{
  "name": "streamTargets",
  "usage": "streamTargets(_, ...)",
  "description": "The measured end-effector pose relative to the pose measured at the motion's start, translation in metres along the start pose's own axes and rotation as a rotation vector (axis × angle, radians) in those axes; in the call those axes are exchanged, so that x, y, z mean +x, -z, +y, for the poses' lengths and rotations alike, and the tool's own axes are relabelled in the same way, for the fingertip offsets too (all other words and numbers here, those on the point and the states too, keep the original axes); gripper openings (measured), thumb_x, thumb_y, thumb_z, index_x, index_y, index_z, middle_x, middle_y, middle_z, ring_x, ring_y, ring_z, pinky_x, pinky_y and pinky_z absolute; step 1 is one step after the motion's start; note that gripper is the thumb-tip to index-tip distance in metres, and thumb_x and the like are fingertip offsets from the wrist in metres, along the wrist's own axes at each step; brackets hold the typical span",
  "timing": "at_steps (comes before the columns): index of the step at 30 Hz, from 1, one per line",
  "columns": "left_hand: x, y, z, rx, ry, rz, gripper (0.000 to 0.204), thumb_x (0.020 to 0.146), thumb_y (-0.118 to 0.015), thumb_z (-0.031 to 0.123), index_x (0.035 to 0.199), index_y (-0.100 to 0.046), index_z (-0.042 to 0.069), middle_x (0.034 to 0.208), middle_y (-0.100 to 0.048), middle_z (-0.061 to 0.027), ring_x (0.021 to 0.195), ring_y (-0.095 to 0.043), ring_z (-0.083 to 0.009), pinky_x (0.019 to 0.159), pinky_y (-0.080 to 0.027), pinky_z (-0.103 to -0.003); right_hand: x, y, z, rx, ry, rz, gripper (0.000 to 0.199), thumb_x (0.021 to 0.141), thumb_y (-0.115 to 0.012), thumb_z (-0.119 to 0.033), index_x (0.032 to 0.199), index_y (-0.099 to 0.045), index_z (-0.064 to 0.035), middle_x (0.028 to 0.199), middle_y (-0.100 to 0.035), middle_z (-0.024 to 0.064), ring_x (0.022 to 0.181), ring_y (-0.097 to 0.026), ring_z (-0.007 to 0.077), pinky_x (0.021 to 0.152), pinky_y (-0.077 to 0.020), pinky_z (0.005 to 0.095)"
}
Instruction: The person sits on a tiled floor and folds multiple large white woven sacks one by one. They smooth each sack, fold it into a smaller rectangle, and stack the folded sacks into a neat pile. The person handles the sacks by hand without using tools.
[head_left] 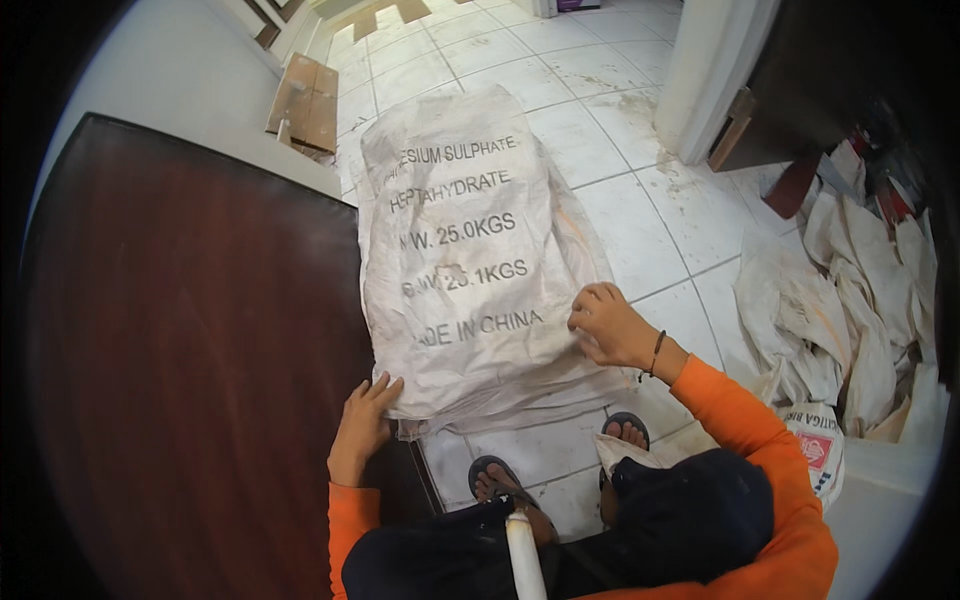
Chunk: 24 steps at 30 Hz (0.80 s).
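A white pipe (525, 555) juts up between the knees while the left hand (362, 425) presses fingers-together on the sack's (465, 250) near corner and the right hand (610, 325), curled, pins its edge, flattening it on the floor (640, 210).

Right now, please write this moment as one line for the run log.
left hand: flat on near corner of white sack | right hand: pressing sack's right edge | sack: flat on tiled floor | sack pile: right
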<state>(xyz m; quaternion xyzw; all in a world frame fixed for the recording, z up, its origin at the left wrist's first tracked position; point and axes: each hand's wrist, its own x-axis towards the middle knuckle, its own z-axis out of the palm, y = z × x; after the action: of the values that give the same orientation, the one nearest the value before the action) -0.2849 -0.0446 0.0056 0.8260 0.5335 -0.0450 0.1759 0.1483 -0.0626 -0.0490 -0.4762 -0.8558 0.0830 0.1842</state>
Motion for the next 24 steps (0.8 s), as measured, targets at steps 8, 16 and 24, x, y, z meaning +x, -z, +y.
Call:
streamTargets(8, 0.105, 0.057, 0.051, -0.152, 0.01, 0.154, 0.086, 0.078, -0.074, 0.049, 0.146, -0.042, 0.007, 0.151, -0.034, -0.0258, 0.138, -0.03, -0.0499, 0.112, -0.028, -0.056, 0.127, -0.004, 0.015, 0.101, -0.079, 0.227, 0.076, 0.081, -0.07, -0.044, 0.146, -0.041, -0.0161, 0.146, -0.04, 0.0212, 0.137, -0.032, 0.0462, 0.106, -0.0328, 0.0641)
streamTargets(16, 0.18, -0.113, -0.018, -0.046, 0.299, 0.052, 0.128, 0.065, -0.064, 0.083, 0.158, -0.01, 0.013, 0.161, 0.006, -0.0275, 0.143, 0.013, -0.0557, 0.106, 0.007, -0.074, 0.199, -0.124, 0.127, -0.142, -0.302, -0.09, 0.091, 0.082, -0.043, -0.081, 0.155, -0.026, -0.0308, 0.164, -0.008, 0.0126, 0.15, -0.002, 0.0404, 0.114, -0.0048, 0.0676)
streamTargets(24, 0.207, -0.195, -0.062, 0.169, 0.271, 0.143, 0.119, 0.069, -0.062, 0.081, 0.159, -0.009, 0.022, 0.163, 0.008, -0.0196, 0.145, 0.009, -0.0514, 0.103, -0.005, -0.079, 0.201, -0.144, 0.15, 0.173, -0.395, -0.259, 0.095, 0.076, -0.047, -0.083, 0.153, -0.032, -0.0296, 0.164, -0.014, 0.0087, 0.149, -0.007, 0.0426, 0.112, -0.0027, 0.0716)
